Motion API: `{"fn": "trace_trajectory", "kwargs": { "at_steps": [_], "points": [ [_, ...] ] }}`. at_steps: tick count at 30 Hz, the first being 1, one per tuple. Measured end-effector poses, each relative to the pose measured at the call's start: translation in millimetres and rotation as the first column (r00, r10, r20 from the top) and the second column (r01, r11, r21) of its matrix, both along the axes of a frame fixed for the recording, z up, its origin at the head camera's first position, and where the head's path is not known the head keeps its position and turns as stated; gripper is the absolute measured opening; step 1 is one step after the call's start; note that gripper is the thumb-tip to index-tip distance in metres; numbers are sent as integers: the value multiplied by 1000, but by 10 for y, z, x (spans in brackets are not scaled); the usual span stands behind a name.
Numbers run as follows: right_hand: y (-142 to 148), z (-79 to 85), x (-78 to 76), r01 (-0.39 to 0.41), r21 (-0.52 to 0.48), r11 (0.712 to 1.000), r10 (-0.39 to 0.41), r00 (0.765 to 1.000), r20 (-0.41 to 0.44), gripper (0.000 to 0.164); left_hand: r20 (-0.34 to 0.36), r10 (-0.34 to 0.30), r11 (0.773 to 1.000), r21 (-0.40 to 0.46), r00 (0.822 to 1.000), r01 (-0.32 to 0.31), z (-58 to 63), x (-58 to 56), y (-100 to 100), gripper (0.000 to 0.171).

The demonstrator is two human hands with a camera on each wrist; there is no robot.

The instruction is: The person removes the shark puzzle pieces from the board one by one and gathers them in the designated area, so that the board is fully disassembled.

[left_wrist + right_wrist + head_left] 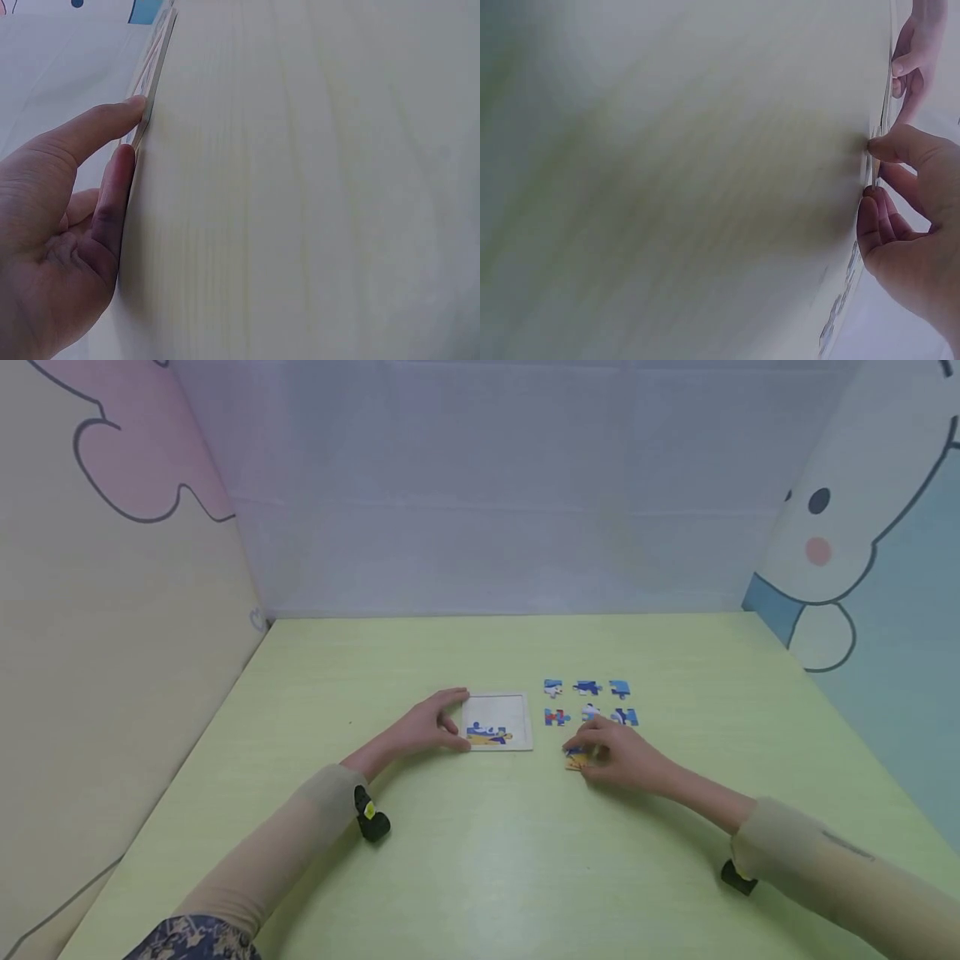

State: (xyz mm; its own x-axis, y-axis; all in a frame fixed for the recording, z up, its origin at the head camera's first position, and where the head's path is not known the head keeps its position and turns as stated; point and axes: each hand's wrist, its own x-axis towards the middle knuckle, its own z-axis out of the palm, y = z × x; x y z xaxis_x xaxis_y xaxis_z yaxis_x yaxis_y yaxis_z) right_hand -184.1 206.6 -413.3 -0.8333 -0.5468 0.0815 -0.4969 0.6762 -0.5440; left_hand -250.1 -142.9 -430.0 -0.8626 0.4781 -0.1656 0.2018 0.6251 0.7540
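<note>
A square white puzzle tray point(498, 708) lies flat on the table, with a few joined puzzle pieces point(483, 735) in its lower left part, yellow, blue and white. My left hand point(420, 727) grips the tray's left side, one finger at the far corner and the thumb at the near corner. In the left wrist view the fingertips meet the tray's edge point(159, 71). To the right of the tray, my right hand point(626, 756) pinches a yellow and blue puzzle piece point(577, 761) between thumb and fingers, close over the table. The fingers partly hide this piece.
Behind the right hand, several loose pieces lie in two rows, including a red and blue one point(556, 717) and a blue corner one point(619, 688). The pale green table point(465, 860) meets a white back wall point(480, 510). Cartoon-printed panels stand at both sides.
</note>
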Motion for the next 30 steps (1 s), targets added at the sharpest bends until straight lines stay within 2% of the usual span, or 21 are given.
{"fn": "trace_trajectory", "kwargs": {
  "at_steps": [9,14,18,23,30],
  "points": [
    [265,-39,44,50,31,998,-52,997,63,34,-7,2,1000,-2,1000,-2,-3,-2,0,92],
    [432,-40,22,63,47,997,-65,997,46,35,1,6,1000,2,1000,-6,-13,-12,-4,92],
    [576,-47,-3,95,66,993,-99,993,64,36,7,11,1000,2,1000,-11,-17,-14,-9,93],
    [774,-70,-12,116,43,992,-121,985,124,36,5,8,1000,5,1000,-8,-12,-6,-7,93],
    [905,-82,-37,127,-47,991,-114,969,220,45,10,14,1000,7,1000,-14,-8,0,-10,94]
  ]
}}
